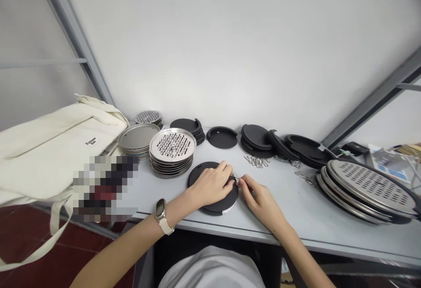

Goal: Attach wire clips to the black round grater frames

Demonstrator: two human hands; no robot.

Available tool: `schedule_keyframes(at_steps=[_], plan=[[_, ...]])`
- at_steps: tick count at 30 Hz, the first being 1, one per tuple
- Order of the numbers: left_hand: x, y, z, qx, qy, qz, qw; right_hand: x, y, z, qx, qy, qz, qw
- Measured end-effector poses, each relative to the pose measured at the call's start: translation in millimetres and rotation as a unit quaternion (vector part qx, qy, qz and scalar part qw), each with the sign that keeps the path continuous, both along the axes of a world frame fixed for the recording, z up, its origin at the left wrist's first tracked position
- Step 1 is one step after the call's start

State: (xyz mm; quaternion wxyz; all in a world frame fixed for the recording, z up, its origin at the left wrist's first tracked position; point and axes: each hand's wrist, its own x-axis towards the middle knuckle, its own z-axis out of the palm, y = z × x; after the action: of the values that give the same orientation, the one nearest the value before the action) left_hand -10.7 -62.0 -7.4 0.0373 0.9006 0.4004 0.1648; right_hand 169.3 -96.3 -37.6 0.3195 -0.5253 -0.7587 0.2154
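A round black disc point(204, 170) with a bit of metal rim showing lies flat near the table's front edge. My left hand point(213, 184) rests on top of it, fingers bent toward its right side, and it wears a watch at the wrist. Just right of the disc, my right hand point(258, 198) pinches a small metal wire hook point(237, 182) between thumb and index finger. The hook's far end meets the disc's right edge, by my left fingertips. Behind, a stack of metal grater discs point(173, 147) stands on the table.
Along the wall are black round parts point(222, 137), stacked black discs point(256, 138) and loose wire hooks point(256, 161). Perforated metal discs point(375, 185) pile up at the right. Plain metal discs point(138, 137) and a cream bag point(59, 147) are at the left.
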Motion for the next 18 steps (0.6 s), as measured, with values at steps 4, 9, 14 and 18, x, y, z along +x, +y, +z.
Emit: schedule_keyframes(at_steps=[4,9,14,18], plan=[[-0.2,-0.3,0.1,0.002,-0.004,0.002,1.0,-0.2,0.0,-0.1,-0.003,-0.012,0.013,1.0],[-1.3,-1.9,2.4,0.001,0.029,-0.006,1.0,0.8,-0.4,-1.9,-0.013,-0.015,0.014,1.0],[-1.3,-2.3,3.4,0.007,0.027,0.002,1.0,0.8,1.4,-3.1,-0.016,-0.005,0.017,1.0],[-1.2,-1.8,2.2,0.011,0.03,0.001,0.999,-0.6,4.4,-3.3,-0.021,-0.014,0.019,1.0]])
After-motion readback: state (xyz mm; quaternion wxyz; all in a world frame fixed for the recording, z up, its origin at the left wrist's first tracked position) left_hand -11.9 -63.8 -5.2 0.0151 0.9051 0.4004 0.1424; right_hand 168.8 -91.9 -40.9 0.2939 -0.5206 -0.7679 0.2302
